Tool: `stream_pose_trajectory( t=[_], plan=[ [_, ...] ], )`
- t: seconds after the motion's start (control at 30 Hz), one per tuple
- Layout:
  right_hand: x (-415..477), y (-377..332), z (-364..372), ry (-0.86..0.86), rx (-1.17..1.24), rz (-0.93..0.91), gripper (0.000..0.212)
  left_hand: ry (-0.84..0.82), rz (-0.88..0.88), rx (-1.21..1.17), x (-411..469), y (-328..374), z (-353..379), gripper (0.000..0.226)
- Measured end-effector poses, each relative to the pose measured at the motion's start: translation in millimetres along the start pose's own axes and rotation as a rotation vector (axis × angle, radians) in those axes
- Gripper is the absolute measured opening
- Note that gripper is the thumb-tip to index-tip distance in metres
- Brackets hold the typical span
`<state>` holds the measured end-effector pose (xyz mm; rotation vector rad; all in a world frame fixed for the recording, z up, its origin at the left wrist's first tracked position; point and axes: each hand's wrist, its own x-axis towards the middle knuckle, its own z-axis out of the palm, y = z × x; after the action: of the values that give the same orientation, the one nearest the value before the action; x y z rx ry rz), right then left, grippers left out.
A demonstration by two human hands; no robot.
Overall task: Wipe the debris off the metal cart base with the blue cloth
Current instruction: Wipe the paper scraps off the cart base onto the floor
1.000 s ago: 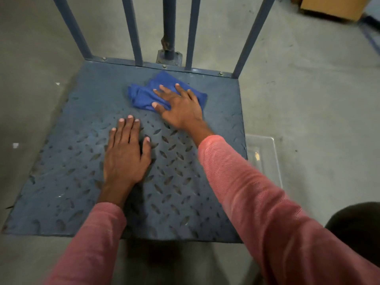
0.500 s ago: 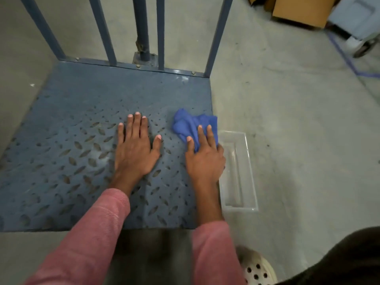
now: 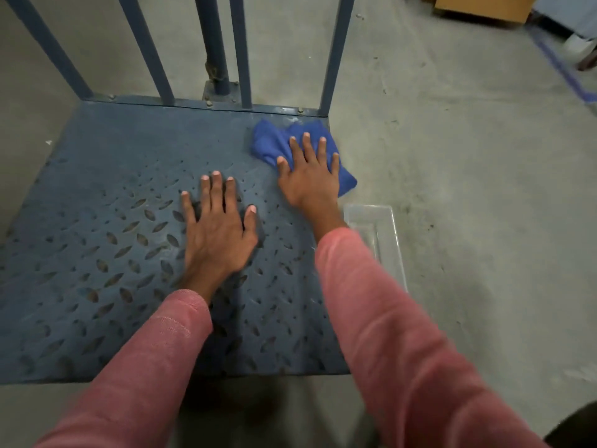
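Cloth (image 3: pixel 274 142) lies at the base's (image 3: pixel 97 221) far right corner, part hidden under the flat, spread right hand (image 3: pixel 311 179); left hand (image 3: pixel 218 240) rests splayed mid-base. Debris seems too fine to make out.

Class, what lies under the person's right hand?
The right hand presses flat on the blue cloth, which lies on the metal cart base. Any debris beneath the cloth is hidden.

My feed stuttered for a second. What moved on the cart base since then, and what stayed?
The right hand swept the blue cloth from the rear middle to the right edge, then up into the rear right corner. The left hand stayed flat on the cart base; the clear tray stayed put.
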<state>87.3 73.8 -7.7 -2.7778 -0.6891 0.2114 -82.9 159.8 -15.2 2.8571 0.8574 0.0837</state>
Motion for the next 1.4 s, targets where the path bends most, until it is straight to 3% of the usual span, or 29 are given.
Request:
stream_pose_trajectory(
  t=[0.17,0.37,0.5,0.73,0.87,0.93,1.0,1.1,1.3,1.4],
  plan=[
    [29,17,-19,-0.099,-0.026,-0.149,0.063,-0.111,0.061,0.039,12,-4,-4,0.078],
    [-54,12,-8,-0.04,-0.043,-0.129,0.062,-0.381,0.24,0.095,11,-20,-25,0.078],
    [-99,16,-1,-0.01,-0.038,-0.119,0.062,-0.478,0.4,0.175,-41,-46,-34,0.095],
    [-206,1,15,0.124,0.041,0.075,0.064,-0.322,0.586,0.159,-87,-85,-34,0.088],
    [-279,-41,35,0.217,0.078,0.265,0.063,-0.163,0.459,0.095,-95,-90,-28,0.084],
    [-292,-73,46,0.16,0.089,0.196,0.062,-0.155,0.446,0.085,-98,-97,-29,0.078],
    [-294,-103,55,0.113,0.105,0.04,0.061,-0.17,0.542,0.095,-94,-113,-33,0.08],
    [-287,-97,52,0.088,0.092,-0.067,0.059,-0.189,0.541,0.061,-86,-142,-44,0.08],
    [-268,-7,25,0.175,0.03,0.343,0.063,-0.132,0.448,0.068,-101,-162,-43,0.07],
    [-287,-60,39,0.142,-0.016,0.19,0.064,-0.119,0.409,0.062,-101,-155,-41,0.067]
  ],
)
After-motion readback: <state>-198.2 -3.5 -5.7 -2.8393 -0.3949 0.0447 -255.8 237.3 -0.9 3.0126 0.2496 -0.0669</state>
